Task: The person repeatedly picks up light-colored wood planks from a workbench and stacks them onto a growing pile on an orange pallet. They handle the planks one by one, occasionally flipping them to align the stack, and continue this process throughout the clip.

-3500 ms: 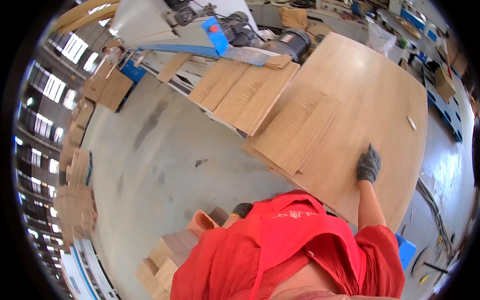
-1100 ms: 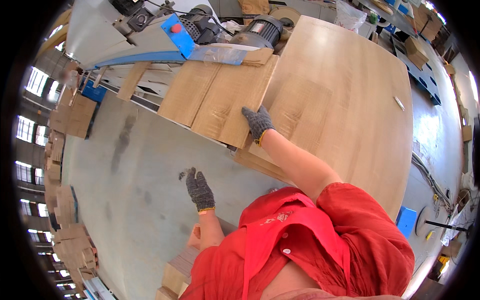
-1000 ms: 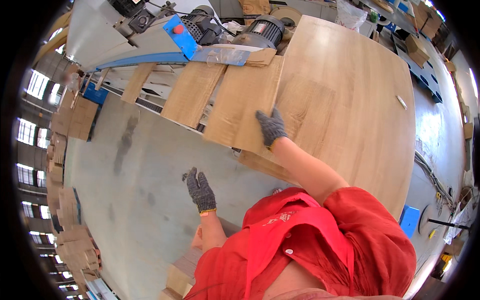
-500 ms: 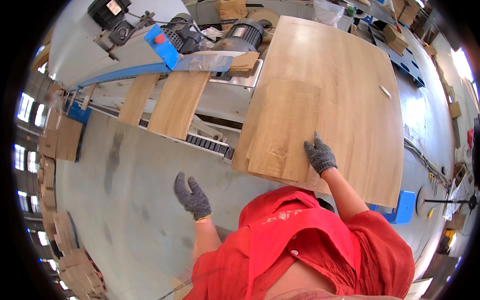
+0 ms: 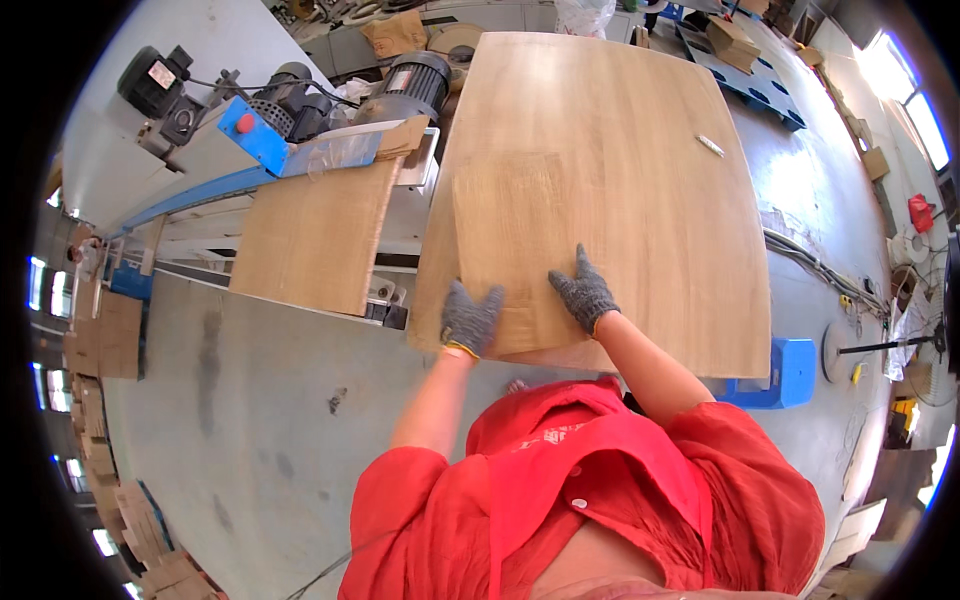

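Plainly rectangular, tan wood-grained board [image 5: 512,222] lies flat; left hand [image 5: 470,320], right hand [image 5: 586,292] at 2 sides, thumbs spread wide.

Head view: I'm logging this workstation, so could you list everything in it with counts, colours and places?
Table: 1, light wood, centre
Loose board: at least 1, light wood, table's near side
Wide board: 1, light wood, left of table
Motors: at least 3, dark, upper left
Button: 1, red, upper left
Small stick: 1, white, table's right side
Pallet: 1, blue, upper right
Cables: several, dark, floor right of table
Cardboard: several pieces, brown, left side
Apron: 1, red, bottom
Left hand: 1, grey glove, loose board's left edge
Right hand: 1, grey glove, its right edge
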A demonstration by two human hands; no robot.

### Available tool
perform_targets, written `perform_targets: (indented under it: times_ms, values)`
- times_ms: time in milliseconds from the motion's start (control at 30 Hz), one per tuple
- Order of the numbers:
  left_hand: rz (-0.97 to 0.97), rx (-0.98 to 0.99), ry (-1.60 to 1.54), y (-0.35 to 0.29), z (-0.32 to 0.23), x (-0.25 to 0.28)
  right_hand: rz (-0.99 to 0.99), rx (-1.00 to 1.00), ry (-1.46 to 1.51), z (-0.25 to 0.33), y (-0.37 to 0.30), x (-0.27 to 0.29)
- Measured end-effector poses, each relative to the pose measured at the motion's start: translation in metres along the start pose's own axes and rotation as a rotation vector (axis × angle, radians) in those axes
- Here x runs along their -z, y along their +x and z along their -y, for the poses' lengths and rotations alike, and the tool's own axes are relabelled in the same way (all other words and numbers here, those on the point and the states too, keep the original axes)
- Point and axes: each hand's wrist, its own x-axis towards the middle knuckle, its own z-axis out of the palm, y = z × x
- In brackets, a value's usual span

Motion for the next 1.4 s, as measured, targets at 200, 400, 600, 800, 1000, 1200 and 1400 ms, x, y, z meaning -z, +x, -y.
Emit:
perform_targets:
  times_ms: [200, 400, 600, 800, 1000, 1200, 1400]
  values:
    - [-0.031, 0.071, 0.001, -0.065, -0.035, -0.099, 0.156, 0.073, -0.035, -0.063, 0.014, 0.098]
    - [0.137, 0.077, -0.218, -0.124, -0.091, -0.199, 0.201, 0.144, -0.177, -0.144, 0.009, 0.202]
    - [0.49, 0.076, -0.079, -0.171, -0.146, -0.25, 0.17, 0.208, -0.161, -0.232, 0.011, 0.308]
    - [0.044, -0.37, 0.466, -0.082, -0.165, -0.214, -0.644, 0.037, -0.036, -0.321, -0.039, 0.351]
    - [0.249, -0.195, 0.56, 0.074, -0.199, -0.251, -0.26, -0.32, 0.978, -0.35, -0.113, 0.301]
    - [0.364, -0.118, 0.717, 0.037, -0.214, -0.288, -0.371, -0.349, 1.01, -0.343, -0.104, 0.302]
    - [0.277, -0.153, 0.632, -0.046, -0.207, -0.287, -0.382, -0.35, 1.089, -0.333, -0.115, 0.342]
